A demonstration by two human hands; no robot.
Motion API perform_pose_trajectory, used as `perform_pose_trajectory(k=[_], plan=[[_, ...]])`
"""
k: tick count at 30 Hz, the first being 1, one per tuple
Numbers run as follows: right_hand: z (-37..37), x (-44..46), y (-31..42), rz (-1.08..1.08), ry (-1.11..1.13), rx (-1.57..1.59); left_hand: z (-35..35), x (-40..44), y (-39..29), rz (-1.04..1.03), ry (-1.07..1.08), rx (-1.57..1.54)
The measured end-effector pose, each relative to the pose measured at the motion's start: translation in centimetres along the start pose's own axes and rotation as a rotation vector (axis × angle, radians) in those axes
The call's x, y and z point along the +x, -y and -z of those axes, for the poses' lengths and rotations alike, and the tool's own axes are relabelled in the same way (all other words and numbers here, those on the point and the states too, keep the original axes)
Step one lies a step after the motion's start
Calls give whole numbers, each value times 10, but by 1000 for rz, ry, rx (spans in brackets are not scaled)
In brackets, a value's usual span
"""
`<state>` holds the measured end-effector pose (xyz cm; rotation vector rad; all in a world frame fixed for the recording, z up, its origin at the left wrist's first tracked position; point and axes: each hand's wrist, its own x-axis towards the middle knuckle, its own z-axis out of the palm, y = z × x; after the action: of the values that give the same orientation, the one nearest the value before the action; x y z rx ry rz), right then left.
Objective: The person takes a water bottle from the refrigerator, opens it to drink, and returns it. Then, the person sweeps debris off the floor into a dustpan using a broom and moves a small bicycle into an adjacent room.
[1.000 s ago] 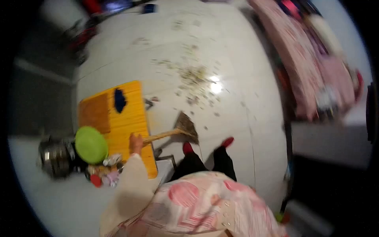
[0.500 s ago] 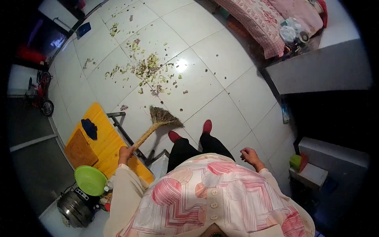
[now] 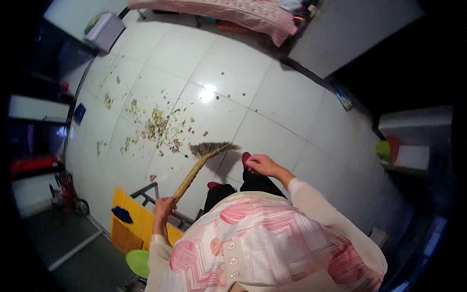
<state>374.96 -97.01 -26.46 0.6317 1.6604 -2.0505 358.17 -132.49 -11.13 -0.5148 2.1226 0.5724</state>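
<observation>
My left hand [image 3: 164, 208] is closed round the straw-coloured handle of a short broom [image 3: 194, 172]. The broom's brush end points away from me, low over the tiles or on them; I cannot tell whether it touches. Beyond it lies a scatter of green and brown peelings [image 3: 156, 125] on the white tiled floor [image 3: 272, 146]. My right hand [image 3: 262, 164] hangs out in front of my body above my right shoe, its fingers curled together with nothing visible in them.
A yellow table [image 3: 136, 214] with a dark cloth [image 3: 122, 214] and a green basin [image 3: 138, 264] stands at my left. A blue dustpan [image 3: 80, 113] and a grey bin [image 3: 105, 32] are farther off. A pink-covered bed [image 3: 214, 10] lines the back. A low white block [image 3: 412, 159] stands right.
The view has swung to the right. My right hand has come from beside my hip to the front of my body. The broom stays in my left hand, its brush turned further right.
</observation>
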Motion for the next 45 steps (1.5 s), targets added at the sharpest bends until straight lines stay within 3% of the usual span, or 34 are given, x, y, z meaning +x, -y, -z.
perform_pose_trajectory(k=[2, 4, 9, 11, 14, 17, 19, 21, 22, 24, 26, 27, 28, 29, 30, 32, 36, 39, 41, 43, 45], plan=[[1, 7, -3, -9, 17, 75, -32, -12, -34, -90, 79, -31], [1, 3, 8, -159, 185, 80, -72, -23, -78, -166, 142, -30], [11, -30, 47, -181, 94, 279, -175, -48, -174, -372, 353, -39], [8, -35, 55, 45, -65, 834, -201, -69, -207, -428, 527, -46], [60, -75, 41, 135, -234, 1076, -277, -105, -227, -504, 665, -5], [79, -88, 41, 194, -416, 1248, -290, -98, -241, -482, 803, 67], [89, -90, 9, 187, -754, 1455, -306, -78, -226, -524, 793, 76], [107, -112, -29, 115, -937, 1437, -303, -49, -208, -517, 748, 90], [118, -129, -56, 10, -1024, 1233, -298, -29, -194, -505, 733, 104], [124, -164, -121, -129, -1066, 1148, -269, 18, -153, -463, 638, 259], [135, -199, -135, -404, -1126, 1041, -224, 34, -115, -351, 483, 265], [140, -208, -154, -444, -1111, 1019, -198, 40, -97, -311, 409, 280], [134, -222, -185, -293, -1104, 1001, -168, 47, -79, -227, 301, 395], [130, -227, -191, -501, -1165, 1033, -141, 50, -67, -171, 173, 411], [131, -231, -207, -562, -1032, 999, -113, 56, -64, -144, 102, 409], [116, -223, -185, -703, -1116, 990, -59, 76, -25, -71, 37, 137], [126, -171, -222, -734, -1039, 1064, -43, 52, -23, -1, 85, -52], [155, -127, -220, -589, -1002, 1208, -74, 30, -14, 33, 179, -163], [176, -72, -201, -478, -806, 1178, -90, 39, 5, 51, 222, -170], [172, 10, -154, -786, -925, 1044, -96, 26, -1, -107, 220, 10], [159, 77, -215, -516, -640, 1057, -105, 18, -26, -33, 158, -9]])
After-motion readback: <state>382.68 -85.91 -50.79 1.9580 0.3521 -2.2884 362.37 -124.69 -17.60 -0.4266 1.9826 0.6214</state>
